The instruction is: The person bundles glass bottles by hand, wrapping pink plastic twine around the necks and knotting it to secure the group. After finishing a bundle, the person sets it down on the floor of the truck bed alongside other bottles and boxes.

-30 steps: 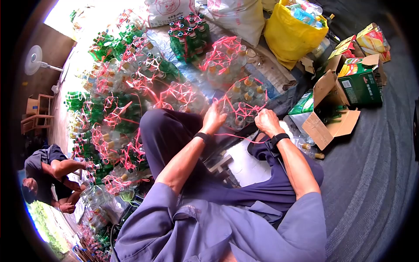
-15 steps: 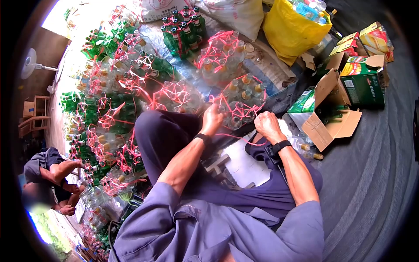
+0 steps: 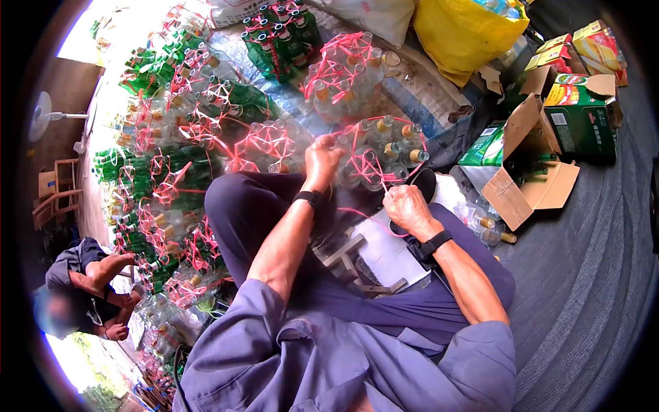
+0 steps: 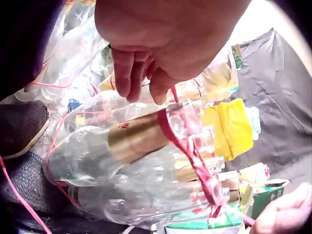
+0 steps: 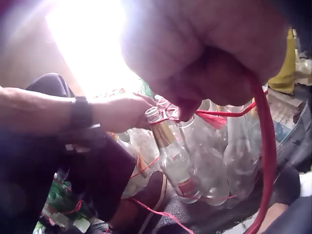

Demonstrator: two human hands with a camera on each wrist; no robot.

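Observation:
A bundle of clear glass bottles (image 3: 388, 147) stands before the person, its necks laced with red plastic strapping (image 4: 192, 158). My right hand (image 3: 410, 209) grips a strand of this strapping, drawn tight from the near bottle necks. A loose tail of red strapping (image 5: 266, 146) hangs from that hand. My left hand (image 3: 322, 163) is at the bundle's left side, its fingers (image 4: 138, 78) lowered loosely beside the bottle necks. From the right wrist side, the left fingertips appear right at the rim of a gold-labelled bottle (image 5: 168, 146).
Many bundled green and clear bottles (image 3: 195, 103) spread across the left. A yellow bag (image 3: 467, 38) stands at the back right, near open cardboard boxes (image 3: 539, 178). Loose bottles (image 3: 491, 226) lie by the right knee. Another person (image 3: 89, 281) sits at far left.
The left hand has shifted from the strapping at the bundle's edge, up and left. The right hand has come down and left, pulling its strand tight. The head view has tilted slightly.

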